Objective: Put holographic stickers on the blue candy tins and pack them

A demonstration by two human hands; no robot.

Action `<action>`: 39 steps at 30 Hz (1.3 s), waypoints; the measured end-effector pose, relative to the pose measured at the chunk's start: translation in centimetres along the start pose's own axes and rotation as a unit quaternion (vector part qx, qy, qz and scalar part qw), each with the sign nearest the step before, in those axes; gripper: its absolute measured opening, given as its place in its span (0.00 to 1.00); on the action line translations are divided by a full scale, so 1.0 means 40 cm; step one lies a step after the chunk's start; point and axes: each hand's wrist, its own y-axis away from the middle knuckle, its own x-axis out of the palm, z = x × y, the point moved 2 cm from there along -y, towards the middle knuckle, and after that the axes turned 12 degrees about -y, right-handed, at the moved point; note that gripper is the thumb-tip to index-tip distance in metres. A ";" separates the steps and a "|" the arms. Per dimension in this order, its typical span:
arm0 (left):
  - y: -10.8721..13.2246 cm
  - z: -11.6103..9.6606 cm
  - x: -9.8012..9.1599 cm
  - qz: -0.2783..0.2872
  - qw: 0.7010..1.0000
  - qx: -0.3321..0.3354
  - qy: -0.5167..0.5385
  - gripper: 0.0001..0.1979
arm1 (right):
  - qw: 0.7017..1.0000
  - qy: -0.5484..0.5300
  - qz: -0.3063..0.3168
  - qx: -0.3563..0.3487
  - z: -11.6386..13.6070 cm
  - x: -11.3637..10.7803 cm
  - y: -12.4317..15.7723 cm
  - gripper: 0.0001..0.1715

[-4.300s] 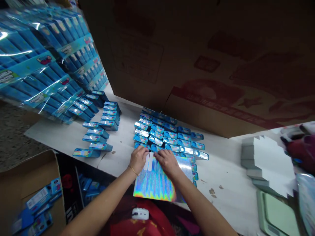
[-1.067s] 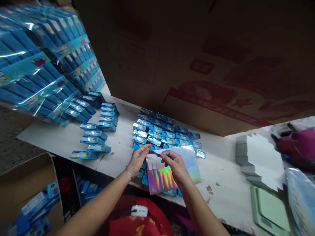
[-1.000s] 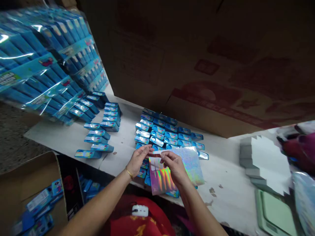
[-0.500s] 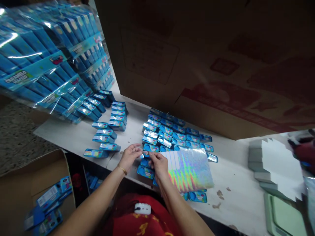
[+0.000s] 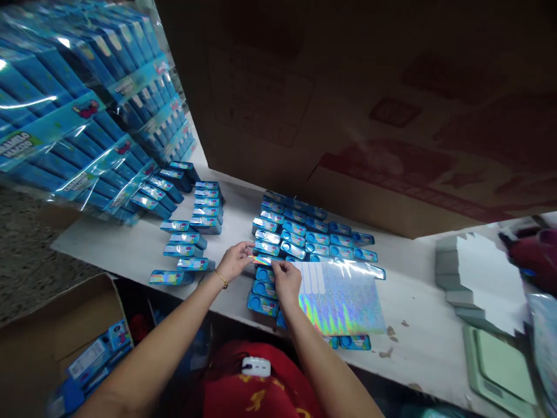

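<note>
A narrow shiny holographic sticker strip (image 5: 262,260) stretches between my two hands, over the blue candy boxes (image 5: 292,250) standing in rows. My left hand (image 5: 236,261) pinches its left end with thumb and fingertips. At the other end, my right hand (image 5: 287,282) has its fingers closed on the strip. Just right of that hand lies a holographic sticker sheet (image 5: 348,299) on top of some boxes, with several bare white bands at its left side. Whether the strip touches the box beneath it, I cannot tell.
More blue boxes (image 5: 206,212) stand on the white table (image 5: 235,203) to the left, beside plastic-wrapped stacks (image 5: 73,116). A large cardboard carton (image 5: 348,116) rises behind. To the right are grey-white card pieces (image 5: 487,284) and a pale green scale (image 5: 500,368). An open carton (image 5: 26,342) sits lower left.
My hands have moved apart, and the strip now shows stretched flat between them above a box. My left hand has risen slightly. The view has shifted a little.
</note>
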 end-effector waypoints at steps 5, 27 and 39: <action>-0.023 0.040 0.022 -0.056 0.998 -0.010 -0.005 0.17 | 0.993 0.107 -0.018 -0.046 -0.005 0.000 -0.013 0.15; 0.076 -0.001 0.100 -0.186 0.938 0.117 -0.266 0.15 | 0.827 0.443 0.194 -0.287 0.068 -0.099 0.031 0.20; -0.045 -0.154 0.377 -0.066 0.947 0.112 -0.293 0.05 | 0.834 0.434 0.086 -0.330 -0.083 -0.438 -0.174 0.15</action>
